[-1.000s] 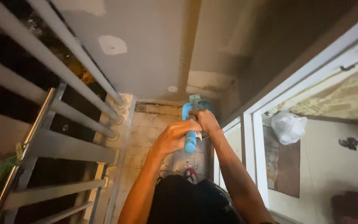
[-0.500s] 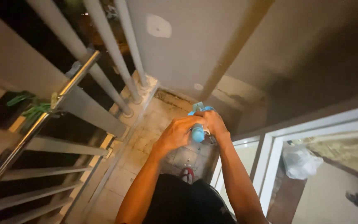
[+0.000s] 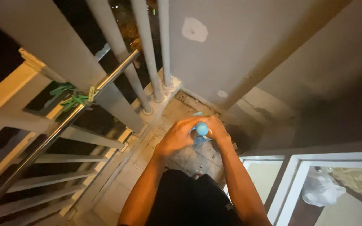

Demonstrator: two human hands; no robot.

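Fingers of left hand and right hand wrap a blue handle, probably a mop's, above the tiled floor.

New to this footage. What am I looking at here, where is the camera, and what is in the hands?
There is no machine: a person works with two bare hands, and the single camera sits on their head, looking steeply down. So you see both forearms reaching away from the viewer, above their dark clothing.

The left hand and right hand meet around a blue handle, seen end on; the fingers of both wrap it. What hangs below it is blurred, so I cannot say what tool it is.

Far below lies a tiled floor of a narrow balcony. To the left runs a metal rail with green pegs clipped on, and grey bars rise beside a grey wall. At lower right, behind a white window frame, sits a white plastic bag.
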